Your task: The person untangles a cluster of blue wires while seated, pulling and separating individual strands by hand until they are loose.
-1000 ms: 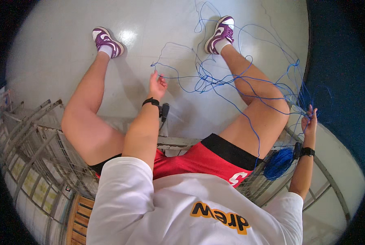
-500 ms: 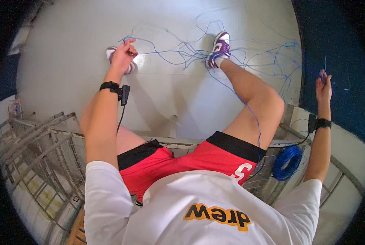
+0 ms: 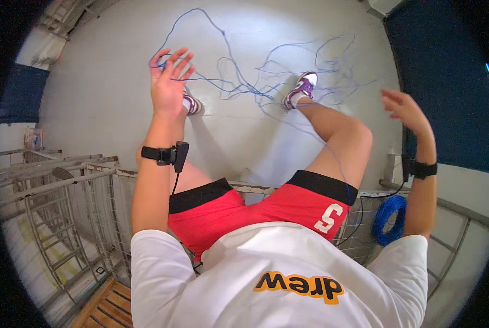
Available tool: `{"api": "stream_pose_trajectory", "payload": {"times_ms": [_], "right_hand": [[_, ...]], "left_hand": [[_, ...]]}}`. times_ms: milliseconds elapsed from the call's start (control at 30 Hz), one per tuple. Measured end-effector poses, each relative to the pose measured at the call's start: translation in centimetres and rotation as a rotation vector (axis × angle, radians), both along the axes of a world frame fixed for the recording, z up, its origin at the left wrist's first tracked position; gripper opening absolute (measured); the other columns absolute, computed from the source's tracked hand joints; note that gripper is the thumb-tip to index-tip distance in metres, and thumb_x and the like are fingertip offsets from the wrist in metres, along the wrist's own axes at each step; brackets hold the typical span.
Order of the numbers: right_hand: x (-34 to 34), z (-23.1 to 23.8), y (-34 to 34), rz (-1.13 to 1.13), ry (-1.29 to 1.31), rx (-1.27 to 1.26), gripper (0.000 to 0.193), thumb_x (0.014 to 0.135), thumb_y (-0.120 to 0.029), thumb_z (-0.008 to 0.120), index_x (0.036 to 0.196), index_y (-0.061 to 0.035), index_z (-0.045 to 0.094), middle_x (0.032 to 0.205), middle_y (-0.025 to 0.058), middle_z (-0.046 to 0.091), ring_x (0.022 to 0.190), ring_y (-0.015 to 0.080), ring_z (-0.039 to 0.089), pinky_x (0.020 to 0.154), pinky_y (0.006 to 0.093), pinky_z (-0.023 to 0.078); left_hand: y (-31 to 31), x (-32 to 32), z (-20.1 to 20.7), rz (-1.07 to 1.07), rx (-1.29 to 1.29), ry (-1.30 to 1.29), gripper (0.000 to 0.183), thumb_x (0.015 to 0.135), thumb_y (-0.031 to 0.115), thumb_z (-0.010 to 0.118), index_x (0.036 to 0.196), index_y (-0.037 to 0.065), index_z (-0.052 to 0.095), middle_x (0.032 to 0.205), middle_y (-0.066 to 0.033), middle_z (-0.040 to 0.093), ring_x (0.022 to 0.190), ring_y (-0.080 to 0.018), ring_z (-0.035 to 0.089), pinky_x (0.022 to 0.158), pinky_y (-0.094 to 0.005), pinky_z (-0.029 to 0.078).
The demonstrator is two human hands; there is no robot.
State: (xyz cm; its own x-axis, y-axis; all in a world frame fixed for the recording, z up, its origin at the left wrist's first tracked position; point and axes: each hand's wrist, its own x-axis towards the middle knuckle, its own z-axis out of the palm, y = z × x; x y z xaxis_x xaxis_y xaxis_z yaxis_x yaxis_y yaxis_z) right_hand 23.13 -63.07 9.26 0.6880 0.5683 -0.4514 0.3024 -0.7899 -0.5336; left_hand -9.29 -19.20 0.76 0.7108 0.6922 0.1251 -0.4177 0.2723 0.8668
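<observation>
A thin blue cable (image 3: 228, 49) arcs up from my left hand (image 3: 169, 90) in a wide loop. It crosses the hand near the thumb and comes out on its right side; the fingers are spread but still keep hold of the cable. From there the strands run right into a loose tangle (image 3: 250, 90) between my shoes. My right hand (image 3: 405, 112) is raised over the floor's right side, slightly blurred, its fingers apart. No cable shows in it. Faint, motion-smeared strands lie between that hand and my right shoe (image 3: 302, 90).
A blue cable coil (image 3: 389, 220) hangs by the wire mesh at my right hip. Metal racks (image 3: 59, 218) stand at the left, with wooden slats (image 3: 105, 309) below. Dark blue panels (image 3: 446, 82) border the floor on the right. Each wrist wears a black strap with a wired device.
My right hand has moved left from the dark panel, and the strand at its fingers is gone from view. My left-hand fingers have spread; a cable loop now rises above them, and the tangle has shifted.
</observation>
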Motion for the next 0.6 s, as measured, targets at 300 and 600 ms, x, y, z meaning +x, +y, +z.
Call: {"api": "stream_pose_trajectory", "payload": {"times_ms": [300,600], "right_hand": [[-14.1,-0.1,5.2,0.439,-0.234,-0.086,0.037,0.086,-0.03,0.062,0.113,-0.0041,0.064,0.105,0.016,0.068,0.093,0.0312,0.066,0.08,0.0397,0.052],[-23.4,-4.1,9.1,0.469,-0.092,0.396,0.038,0.084,-0.027,0.066,0.117,-0.008,0.06,0.107,0.0152,0.065,0.099,0.0339,0.062,0.084,0.0406,0.05]], "left_hand": [[-4.3,0.1,0.4,0.03,0.328,-0.043,0.023,0.094,0.006,0.052,0.114,0.012,0.044,0.132,-0.0201,0.05,0.119,-0.0325,0.053,0.095,-0.0465,0.047],[-15.6,-3.3,-1.6,-0.336,0.057,0.202,0.018,0.089,0.003,0.057,0.098,0.009,0.043,0.13,-0.0204,0.051,0.074,-0.0171,0.061,0.068,-0.0267,0.048]]}}
